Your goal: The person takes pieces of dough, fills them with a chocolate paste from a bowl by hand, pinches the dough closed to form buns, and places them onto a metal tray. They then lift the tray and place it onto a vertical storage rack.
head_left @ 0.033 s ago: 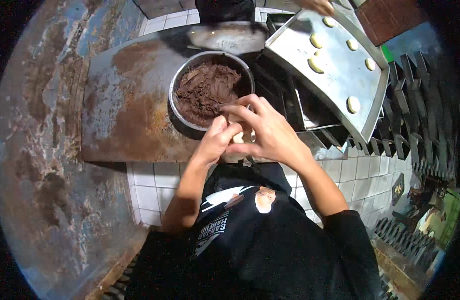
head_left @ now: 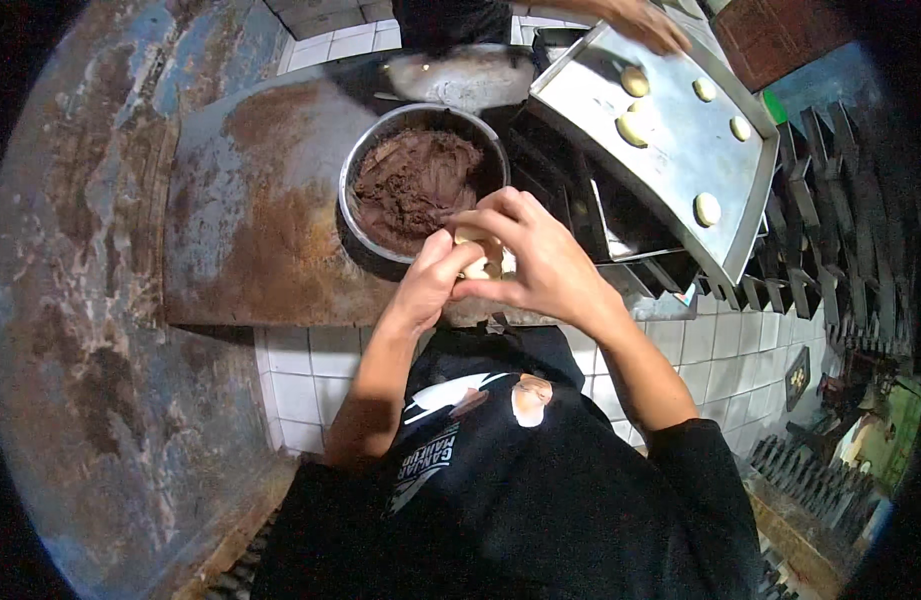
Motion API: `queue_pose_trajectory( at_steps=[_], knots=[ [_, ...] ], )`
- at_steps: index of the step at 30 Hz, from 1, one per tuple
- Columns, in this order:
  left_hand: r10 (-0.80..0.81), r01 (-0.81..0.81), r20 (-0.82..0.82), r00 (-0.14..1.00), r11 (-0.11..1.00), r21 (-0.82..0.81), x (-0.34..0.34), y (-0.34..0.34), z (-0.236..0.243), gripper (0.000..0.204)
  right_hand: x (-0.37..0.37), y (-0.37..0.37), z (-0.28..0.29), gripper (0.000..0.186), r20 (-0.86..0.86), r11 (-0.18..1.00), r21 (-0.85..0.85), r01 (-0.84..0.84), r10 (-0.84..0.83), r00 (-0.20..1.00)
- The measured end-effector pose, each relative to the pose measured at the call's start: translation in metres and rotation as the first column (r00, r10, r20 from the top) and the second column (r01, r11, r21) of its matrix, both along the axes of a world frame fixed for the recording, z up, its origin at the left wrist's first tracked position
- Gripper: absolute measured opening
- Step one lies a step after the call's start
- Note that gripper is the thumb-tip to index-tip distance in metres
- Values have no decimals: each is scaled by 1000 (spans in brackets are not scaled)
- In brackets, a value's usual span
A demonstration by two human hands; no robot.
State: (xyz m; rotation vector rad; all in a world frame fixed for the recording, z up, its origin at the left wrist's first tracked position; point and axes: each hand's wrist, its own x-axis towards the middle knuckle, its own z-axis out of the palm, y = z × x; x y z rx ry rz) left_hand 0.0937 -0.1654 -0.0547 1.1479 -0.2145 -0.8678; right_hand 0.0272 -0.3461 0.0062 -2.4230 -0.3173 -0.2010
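Note:
A small piece of pale dough (head_left: 488, 262) is held between my two hands, just in front of the bowl's near rim. My left hand (head_left: 425, 287) grips its left side, thumb and fingers closed on it. Curled around the other side, my right hand (head_left: 540, 262) has its thumb below and its fingers over the top. The fingers partly hide the dough, so its full shape does not show. Beyond them stands a round metal bowl (head_left: 349, 213) of thick dark brown paste (head_left: 410, 185).
A metal tray (head_left: 670, 165) at the right bears several pale dough rounds, one of them (head_left: 707, 209) near its close end. Another person's hand (head_left: 652, 28) is over its far end. Dark metal pans (head_left: 645, 215) lie beneath it. The worn metal table (head_left: 250, 230) extends left.
The other person's hand has come further over the tray, covering a dough round at the far end. Between my fingers more of the pale dough shows; my hands have shifted only slightly.

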Motion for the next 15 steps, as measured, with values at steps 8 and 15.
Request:
queue_pose_trajectory(
  at_steps=[8, 15],
  knots=[
    [-95, 95, 47, 994, 995, 17, -1, 13, 16, 36, -3, -5, 13, 32, -124, 936, 317, 155, -122, 985],
    [99, -98, 2, 995, 987, -124, -9, -2, 19, 28, -10, -9, 25, 108, 5, 986, 145, 82, -84, 996]
  ],
)
